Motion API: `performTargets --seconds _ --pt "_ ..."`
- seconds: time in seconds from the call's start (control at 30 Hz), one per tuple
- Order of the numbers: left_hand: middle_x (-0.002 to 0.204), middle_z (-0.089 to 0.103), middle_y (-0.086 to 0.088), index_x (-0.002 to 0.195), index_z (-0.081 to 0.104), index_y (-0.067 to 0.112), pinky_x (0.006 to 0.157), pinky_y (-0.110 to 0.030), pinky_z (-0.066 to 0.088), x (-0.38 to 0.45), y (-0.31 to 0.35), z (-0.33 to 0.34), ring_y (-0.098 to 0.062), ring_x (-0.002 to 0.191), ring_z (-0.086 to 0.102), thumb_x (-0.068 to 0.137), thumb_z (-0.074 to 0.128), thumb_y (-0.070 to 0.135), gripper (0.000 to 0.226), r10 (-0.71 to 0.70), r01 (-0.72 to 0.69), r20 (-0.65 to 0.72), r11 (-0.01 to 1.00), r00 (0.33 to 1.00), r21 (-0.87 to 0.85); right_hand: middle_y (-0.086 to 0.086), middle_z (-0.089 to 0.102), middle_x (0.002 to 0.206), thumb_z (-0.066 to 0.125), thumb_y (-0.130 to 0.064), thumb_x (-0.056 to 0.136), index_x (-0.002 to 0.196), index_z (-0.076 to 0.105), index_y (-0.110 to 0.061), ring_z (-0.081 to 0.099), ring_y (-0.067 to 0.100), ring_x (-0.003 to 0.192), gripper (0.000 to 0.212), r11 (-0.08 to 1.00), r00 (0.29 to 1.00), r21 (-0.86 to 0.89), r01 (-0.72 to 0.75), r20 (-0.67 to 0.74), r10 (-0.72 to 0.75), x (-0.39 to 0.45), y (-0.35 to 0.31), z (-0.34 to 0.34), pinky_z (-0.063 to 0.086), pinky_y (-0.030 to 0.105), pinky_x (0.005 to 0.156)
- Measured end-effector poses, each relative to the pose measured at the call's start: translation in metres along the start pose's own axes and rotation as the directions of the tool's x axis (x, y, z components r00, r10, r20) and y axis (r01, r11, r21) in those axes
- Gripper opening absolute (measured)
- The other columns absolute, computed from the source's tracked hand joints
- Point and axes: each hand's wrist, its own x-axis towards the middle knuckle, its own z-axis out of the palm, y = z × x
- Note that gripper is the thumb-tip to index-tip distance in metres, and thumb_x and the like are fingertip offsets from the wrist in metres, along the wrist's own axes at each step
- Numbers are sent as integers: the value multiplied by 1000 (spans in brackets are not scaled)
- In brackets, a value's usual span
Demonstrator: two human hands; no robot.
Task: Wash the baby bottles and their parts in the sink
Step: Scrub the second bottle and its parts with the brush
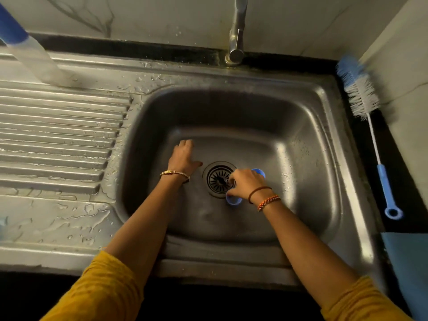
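Observation:
Both my hands are down in the steel sink basin (308, 140). My left hand (184, 156) lies flat on the basin floor with straight fingers, left of the drain (217, 178). My right hand (245, 183) curls over small blue bottle parts beside the drain; one blue piece (259, 173) shows behind the hand and another blue ring (232, 201) shows below it. A clear baby bottle with a blue cap (30, 54) stands at the far left on the drainboard. The tap (237, 31) is off.
A blue-and-white bottle brush (363, 98) lies on the black counter to the right of the sink. The ribbed drainboard (58, 140) on the left is wet. A blue cloth (407, 258) sits at the right near edge.

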Motion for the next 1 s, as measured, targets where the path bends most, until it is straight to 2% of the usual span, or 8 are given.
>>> performTargets --seconds 0.17,0.3,0.53,0.63,0.7,0.73,0.9,1.0 --pt "135 41 -9 129 51 15 97 -40 41 -22 22 -15 -30 124 39 83 67 20 49 113 -127 82 976 990 176 11 57 126 66 -30 83 124 57 -15 49 29 118 44 970 931 242 -4 -355 92 -30 16 -37 41 36 97" --pt "138 32 -12 131 48 13 98 -42 39 -46 27 5 -38 122 38 85 65 23 50 -26 17 67 992 997 122 5 51 132 59 -24 85 128 54 -18 40 28 123 43 961 682 259 -97 -686 254 -64 38 -48 28 32 98" --pt "141 26 -13 135 41 8 93 -39 44 -53 29 11 -37 119 48 80 67 40 69 -357 366 77 913 931 -182 10 33 148 49 -8 84 129 52 -17 18 37 138 45 815 334 466 -345 -750 570 -102 78 -50 15 47 111" --pt "145 27 -15 139 34 5 101 -39 38 -56 30 14 -36 128 39 86 63 29 64 -507 513 105 801 855 -308 14 30 148 51 -8 83 128 52 -15 20 40 136 46 746 320 524 -410 -684 656 -105 88 -47 13 51 111" --pt "148 30 -11 142 32 12 106 -34 34 -59 29 12 -31 134 33 95 47 24 51 -517 513 85 792 852 -331 17 33 144 53 -9 83 125 54 -11 29 39 131 42 725 339 529 -441 -650 680 -106 93 -45 19 51 108" --pt "148 31 -9 143 31 15 106 -34 35 -58 25 16 -31 133 35 96 46 24 50 -477 481 74 851 876 -210 17 36 141 54 -10 84 122 57 -10 32 39 127 39 720 345 528 -450 -641 686 -105 95 -45 22 49 106" --pt "138 39 -19 136 35 -1 104 -40 39 -65 27 21 -35 127 40 84 66 25 66 -434 452 165 887 886 -96 19 48 130 54 -4 86 111 64 -11 42 40 111 28 672 323 578 -463 -596 735 -105 102 -44 30 43 89" --pt "139 38 -18 139 29 -2 105 -38 38 -65 28 22 -33 128 40 77 74 28 82 -458 489 189 854 869 -180 20 56 119 53 2 85 111 63 -10 46 39 107 31 669 291 615 -418 -607 739 -107 106 -44 33 41 85"
